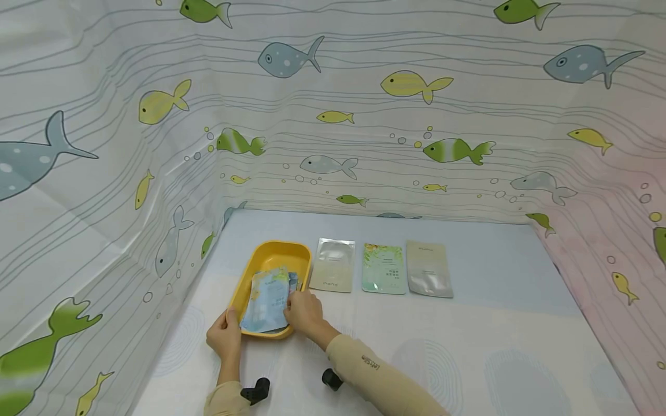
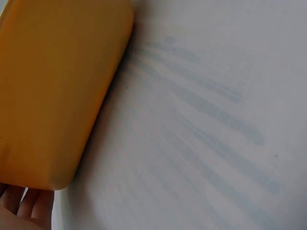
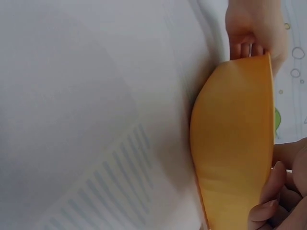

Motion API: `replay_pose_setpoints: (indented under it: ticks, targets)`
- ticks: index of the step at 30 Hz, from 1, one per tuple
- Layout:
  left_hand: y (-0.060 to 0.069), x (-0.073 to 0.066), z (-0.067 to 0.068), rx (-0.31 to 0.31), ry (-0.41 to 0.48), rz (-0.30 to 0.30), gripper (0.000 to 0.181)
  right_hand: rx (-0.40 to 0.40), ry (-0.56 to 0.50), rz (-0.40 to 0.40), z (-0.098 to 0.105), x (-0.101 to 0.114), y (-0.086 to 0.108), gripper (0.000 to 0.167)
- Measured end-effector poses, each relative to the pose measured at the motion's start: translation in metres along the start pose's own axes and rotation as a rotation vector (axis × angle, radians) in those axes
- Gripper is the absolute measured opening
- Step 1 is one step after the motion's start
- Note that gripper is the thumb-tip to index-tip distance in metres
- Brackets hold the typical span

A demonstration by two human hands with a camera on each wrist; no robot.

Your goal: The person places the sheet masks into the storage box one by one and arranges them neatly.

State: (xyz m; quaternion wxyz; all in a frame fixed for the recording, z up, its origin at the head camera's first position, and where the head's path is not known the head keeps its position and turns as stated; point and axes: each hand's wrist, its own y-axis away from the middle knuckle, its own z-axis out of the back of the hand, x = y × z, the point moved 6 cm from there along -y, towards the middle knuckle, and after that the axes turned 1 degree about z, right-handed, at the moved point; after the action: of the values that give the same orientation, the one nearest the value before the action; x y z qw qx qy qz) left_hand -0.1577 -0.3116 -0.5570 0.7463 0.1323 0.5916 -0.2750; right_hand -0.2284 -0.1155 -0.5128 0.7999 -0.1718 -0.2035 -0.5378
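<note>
A yellow tray (image 1: 281, 248) stands at the left of the table with several packets inside, a light blue packet (image 1: 267, 300) on top. My left hand (image 1: 225, 340) grips the tray's near left rim, thumb above and fingers below, its fingers (image 2: 33, 206) showing under the tray wall (image 2: 57, 96). At the near right rim my right hand (image 1: 306, 312) reaches over the packets, touching their right edge. In the right wrist view the right hand (image 3: 283, 196) has curled fingers beside the tray wall (image 3: 230, 129); whether it pinches a packet or the rim is unclear.
Right of the tray lie a silver-beige packet (image 1: 334, 266), a green packet (image 1: 384, 268) and another beige packet (image 1: 429, 268) in a row. Two black objects (image 1: 256, 391) (image 1: 331, 379) are near the wrists. A fish-patterned curtain (image 1: 364, 133) surrounds the table.
</note>
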Motion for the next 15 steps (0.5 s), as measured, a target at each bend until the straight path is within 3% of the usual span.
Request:
replay_pose_setpoints:
  ticks: [6, 15]
  targets:
    - [0.001, 0.0, 0.0, -0.007, -0.011, -0.016, 0.026, 0.035, -0.041, -0.01, 0.001, -0.002, 0.002, 0.011]
    - [0.0, -0.001, 0.0, -0.016, -0.01, 0.0, 0.026, 0.036, -0.313, 0.105, 0.009, -0.012, 0.005, 0.018]
